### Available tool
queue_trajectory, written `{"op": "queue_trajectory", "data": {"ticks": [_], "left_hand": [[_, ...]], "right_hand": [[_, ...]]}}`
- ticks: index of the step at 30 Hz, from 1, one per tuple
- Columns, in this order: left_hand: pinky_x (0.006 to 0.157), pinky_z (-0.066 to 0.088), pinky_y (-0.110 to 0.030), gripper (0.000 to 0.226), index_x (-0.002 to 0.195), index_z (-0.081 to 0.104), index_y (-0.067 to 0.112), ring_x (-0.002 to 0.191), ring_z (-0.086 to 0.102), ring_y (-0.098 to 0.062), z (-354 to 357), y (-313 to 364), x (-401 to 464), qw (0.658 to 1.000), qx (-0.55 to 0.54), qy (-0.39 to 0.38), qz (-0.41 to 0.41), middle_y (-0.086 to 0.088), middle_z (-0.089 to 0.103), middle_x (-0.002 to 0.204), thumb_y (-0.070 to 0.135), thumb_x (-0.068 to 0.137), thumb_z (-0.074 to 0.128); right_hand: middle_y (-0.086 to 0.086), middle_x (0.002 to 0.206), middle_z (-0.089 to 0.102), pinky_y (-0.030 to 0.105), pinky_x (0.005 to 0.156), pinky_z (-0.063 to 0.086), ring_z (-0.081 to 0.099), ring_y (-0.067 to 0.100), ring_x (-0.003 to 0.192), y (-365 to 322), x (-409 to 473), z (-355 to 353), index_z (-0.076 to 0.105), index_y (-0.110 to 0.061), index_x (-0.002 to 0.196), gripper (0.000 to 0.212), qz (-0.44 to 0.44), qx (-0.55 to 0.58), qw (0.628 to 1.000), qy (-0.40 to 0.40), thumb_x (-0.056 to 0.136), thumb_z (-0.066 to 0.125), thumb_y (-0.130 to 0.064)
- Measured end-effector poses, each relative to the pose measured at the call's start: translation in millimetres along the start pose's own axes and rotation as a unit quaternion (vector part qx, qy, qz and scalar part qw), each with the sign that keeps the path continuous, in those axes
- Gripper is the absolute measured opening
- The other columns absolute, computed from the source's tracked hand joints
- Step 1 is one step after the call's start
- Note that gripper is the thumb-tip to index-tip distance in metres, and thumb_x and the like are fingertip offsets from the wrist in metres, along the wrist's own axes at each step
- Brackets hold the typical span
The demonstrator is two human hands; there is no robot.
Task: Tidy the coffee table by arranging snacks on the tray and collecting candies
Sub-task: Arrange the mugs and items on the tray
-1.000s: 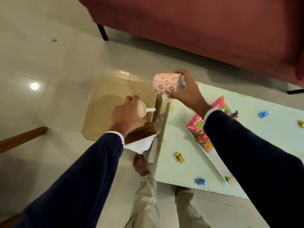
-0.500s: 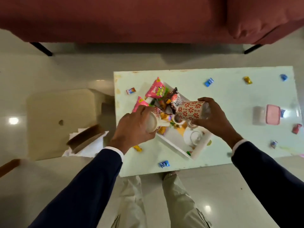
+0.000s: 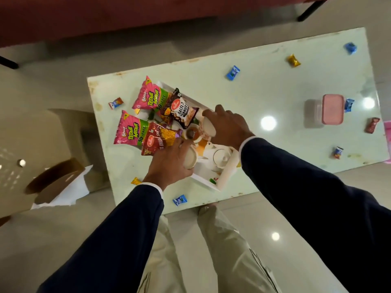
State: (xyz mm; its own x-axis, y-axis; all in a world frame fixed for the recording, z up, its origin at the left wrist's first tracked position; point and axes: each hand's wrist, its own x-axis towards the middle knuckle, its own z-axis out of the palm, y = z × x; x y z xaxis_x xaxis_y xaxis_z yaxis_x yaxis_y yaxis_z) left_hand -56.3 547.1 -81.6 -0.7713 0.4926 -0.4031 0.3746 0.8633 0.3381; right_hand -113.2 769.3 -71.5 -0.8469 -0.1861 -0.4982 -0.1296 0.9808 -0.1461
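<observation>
Both pink snack packets, the upper packet (image 3: 149, 96) and the lower packet (image 3: 130, 132), read "Bingo! Tedhe Medhe" with "50% FREE" on a green band. The dark pouch (image 3: 179, 108) says "SALTED PEANUTS". The red pouch (image 3: 157, 140) shows "BHUJIA SEV" in part; its round logo is too small to read.

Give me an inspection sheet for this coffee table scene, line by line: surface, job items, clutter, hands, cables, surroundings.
Surface: pale green coffee table, stained at its edges.
Job's things: white tray holds snack packets, a white teapot and cups; wrapped candies lie scattered outside it.
Clutter: pink-lidded container on the table's right side.
Grippers: left hand grips a white cup; right hand grips a floral cup, both over the tray.
Cables: nothing seen.
Surroundings: red sofa, tiled floor, tissue box on the left.
</observation>
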Motion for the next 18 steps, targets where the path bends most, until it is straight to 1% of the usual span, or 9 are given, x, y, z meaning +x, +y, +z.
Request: {"op": "queue_trajectory", "data": {"ticks": [3,6,9,12,14,17,18], "left_hand": [[0.072,0.060,-0.039,0.083,0.139,0.041,0.025,0.100,0.068,-0.028,2.7,-1.2,6.0,1.000,0.015,-0.007,-0.012,-0.004,0.053,0.135,0.050,0.071,0.082],[0.069,0.060,-0.037,0.082,0.139,0.040,0.022,0.099,0.068,-0.029,5.7,1.5,9.8,0.998,0.055,-0.012,-0.016,-0.007,0.052,0.136,0.052,0.073,0.080],[0.070,0.059,-0.038,0.086,0.139,0.038,0.016,0.107,0.066,-0.031,10.1,10.0,12.9,0.996,0.075,-0.010,-0.056,-0.012,0.051,0.140,0.058,0.075,0.077],[0.068,0.055,-0.033,0.096,0.142,0.037,0.010,0.108,0.067,-0.029,12.5,17.9,16.0,0.993,0.062,0.007,-0.103,-0.013,0.051,0.145,0.066,0.074,0.076],[0.065,0.050,-0.031,0.098,0.143,0.037,0.009,0.107,0.068,-0.028,11.6,21.1,17.9,0.992,0.050,0.013,-0.115,-0.011,0.050,0.146,0.068,0.074,0.075],[0.068,0.054,-0.034,0.097,0.142,0.036,0.009,0.113,0.066,-0.031,11.4,25.1,18.6,0.992,0.047,-0.003,-0.116,-0.014,0.047,0.150,0.069,0.075,0.073],[0.067,0.053,-0.034,0.095,0.141,0.037,0.010,0.112,0.067,-0.031,12.1,26.3,17.7,0.993,0.039,-0.009,-0.113,-0.014,0.047,0.150,0.068,0.076,0.073]], "right_hand": [[0.011,0.119,0.049,0.036,0.063,0.044,0.065,0.036,0.090,-7.1,8.2,-1.1,0.040,-0.027,0.140,0.084,-0.002,-0.014,1.000,0.003,0.069,0.081,-0.042],[0.012,0.120,0.049,0.035,0.060,0.041,0.064,0.035,0.090,-13.3,13.6,0.3,0.038,-0.027,0.143,0.089,-0.002,-0.026,1.000,0.015,0.068,0.083,-0.040],[0.012,0.122,0.049,0.036,0.061,0.045,0.063,0.035,0.094,-19.5,17.8,1.2,0.038,-0.028,0.144,0.090,0.000,-0.017,1.000,0.017,0.068,0.084,-0.040],[0.013,0.126,0.048,0.039,0.065,0.050,0.062,0.036,0.100,-23.0,19.4,-1.2,0.038,-0.027,0.144,0.090,0.001,0.011,1.000,0.012,0.068,0.084,-0.043],[0.013,0.127,0.048,0.039,0.066,0.050,0.062,0.036,0.102,-23.8,19.5,-2.9,0.038,-0.027,0.144,0.091,-0.003,0.013,1.000,0.010,0.068,0.085,-0.043],[0.013,0.128,0.047,0.037,0.064,0.046,0.061,0.036,0.103,-24.4,20.1,-3.1,0.037,-0.027,0.145,0.092,-0.004,0.015,1.000,0.006,0.068,0.086,-0.041],[0.013,0.128,0.047,0.038,0.065,0.047,0.060,0.036,0.104,-24.3,20.3,-2.5,0.037,-0.028,0.145,0.093,-0.003,0.018,1.000,0.003,0.068,0.086,-0.040]]}}
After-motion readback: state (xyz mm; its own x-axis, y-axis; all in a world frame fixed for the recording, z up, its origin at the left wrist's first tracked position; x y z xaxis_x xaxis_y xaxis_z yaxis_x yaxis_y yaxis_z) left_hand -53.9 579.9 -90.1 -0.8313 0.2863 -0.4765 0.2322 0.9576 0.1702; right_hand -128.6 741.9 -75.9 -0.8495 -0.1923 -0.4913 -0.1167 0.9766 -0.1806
